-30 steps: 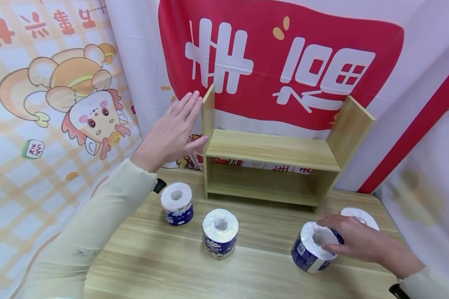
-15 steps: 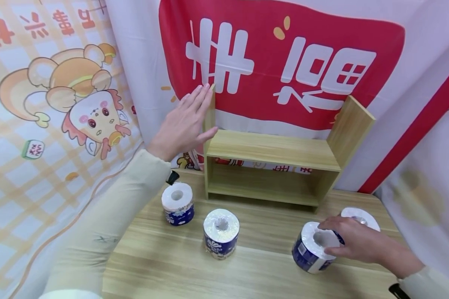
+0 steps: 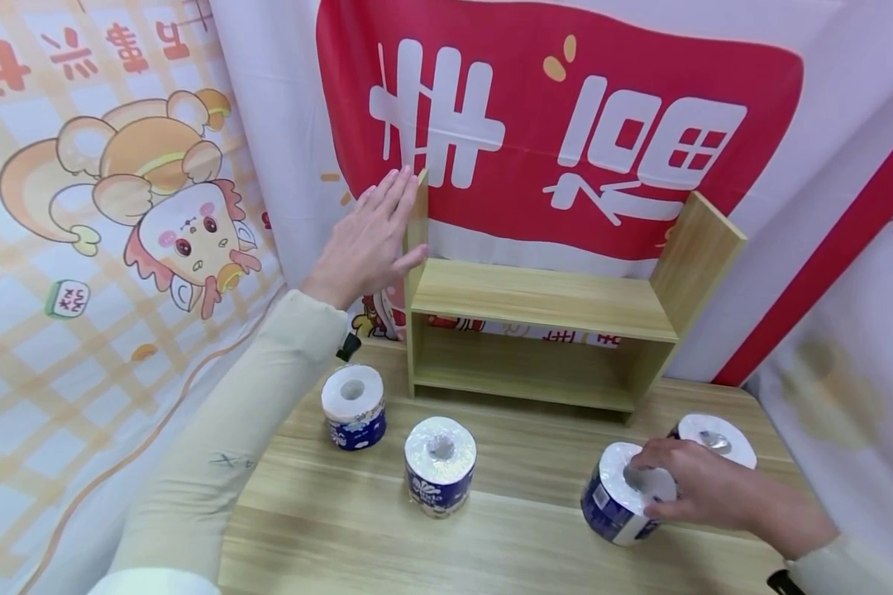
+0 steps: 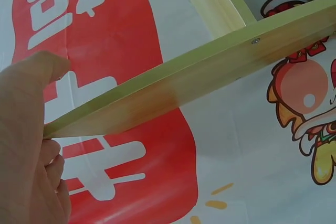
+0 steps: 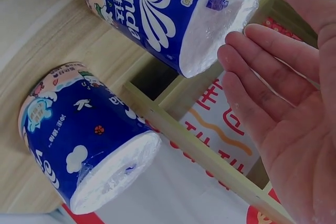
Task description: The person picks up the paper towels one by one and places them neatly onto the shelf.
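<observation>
My left hand (image 3: 372,240), its fingers straight, is at the front edge of the left upright panel of a small wooden shelf (image 3: 543,297). The left wrist view shows the corner of that panel (image 4: 142,93) right at the palm. Over the near right toilet roll (image 3: 616,504), blue-wrapped with a white top, hovers my right hand (image 3: 714,487). Its thumb and fingers are spread above the top of the roll, loosely bent. In the right wrist view, the fingertips of the right hand (image 5: 294,108) are close beside the end of that roll (image 5: 157,14).
Another toilet roll (image 3: 717,438) stands behind the right hand, partly hidden. Two more, a left roll (image 3: 353,409) and a middle roll (image 3: 439,467), stand upright before the shelf on the wooden table (image 3: 506,545). Printed cloth (image 3: 290,124) hangs behind and at both sides.
My left hand has moved right to the shelf's left panel, then settled back slightly. My right hand has shifted slightly over the near right roll. The rolls and shelf have stayed in place.
</observation>
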### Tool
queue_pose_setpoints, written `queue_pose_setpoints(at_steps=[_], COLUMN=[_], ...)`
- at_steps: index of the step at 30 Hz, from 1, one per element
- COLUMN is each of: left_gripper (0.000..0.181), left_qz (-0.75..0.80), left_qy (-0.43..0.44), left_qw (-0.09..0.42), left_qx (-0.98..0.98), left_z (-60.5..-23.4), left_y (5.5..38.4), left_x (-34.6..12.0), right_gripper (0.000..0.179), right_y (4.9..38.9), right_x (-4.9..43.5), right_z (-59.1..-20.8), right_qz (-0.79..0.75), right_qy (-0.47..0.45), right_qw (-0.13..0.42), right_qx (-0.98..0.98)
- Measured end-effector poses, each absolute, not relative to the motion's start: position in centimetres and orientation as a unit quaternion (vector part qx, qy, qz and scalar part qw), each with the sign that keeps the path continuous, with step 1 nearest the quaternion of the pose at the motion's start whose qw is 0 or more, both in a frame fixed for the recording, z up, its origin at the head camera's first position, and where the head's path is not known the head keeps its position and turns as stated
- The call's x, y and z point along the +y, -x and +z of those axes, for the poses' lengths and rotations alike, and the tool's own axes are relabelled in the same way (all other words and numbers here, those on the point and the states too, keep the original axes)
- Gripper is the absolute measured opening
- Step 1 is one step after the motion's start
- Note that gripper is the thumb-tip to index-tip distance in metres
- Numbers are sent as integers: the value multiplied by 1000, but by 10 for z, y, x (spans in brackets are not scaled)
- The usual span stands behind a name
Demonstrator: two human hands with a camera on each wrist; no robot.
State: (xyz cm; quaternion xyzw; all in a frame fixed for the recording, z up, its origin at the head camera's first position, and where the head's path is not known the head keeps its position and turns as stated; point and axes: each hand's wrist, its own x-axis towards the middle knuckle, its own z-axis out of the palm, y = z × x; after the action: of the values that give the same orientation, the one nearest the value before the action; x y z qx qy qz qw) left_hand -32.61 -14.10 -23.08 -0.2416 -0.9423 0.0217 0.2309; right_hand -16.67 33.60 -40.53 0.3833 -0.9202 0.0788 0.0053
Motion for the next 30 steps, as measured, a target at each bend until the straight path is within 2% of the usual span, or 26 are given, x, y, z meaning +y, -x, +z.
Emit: queue_pose_setpoints(at_steps=[7,21,30], left_gripper=[97,96,96], left_qz=[25,50,62], left_qy=[248,252,257], left_qw=[234,236,233], left_qx=[-940,-937,-936], left_z=[-231,-230,-228], left_y=[329,335,337], left_x=[-138,-135,-137], right_gripper=[45,34,34], right_y=[169,171,173], right_x=[337,334,331], right_z=[-413,-421,-423], right_qz=[89,124,116], right_qy=[-420,-452,-463], right_qw=[44,40,45], right_qx=[-902,-882,-878])
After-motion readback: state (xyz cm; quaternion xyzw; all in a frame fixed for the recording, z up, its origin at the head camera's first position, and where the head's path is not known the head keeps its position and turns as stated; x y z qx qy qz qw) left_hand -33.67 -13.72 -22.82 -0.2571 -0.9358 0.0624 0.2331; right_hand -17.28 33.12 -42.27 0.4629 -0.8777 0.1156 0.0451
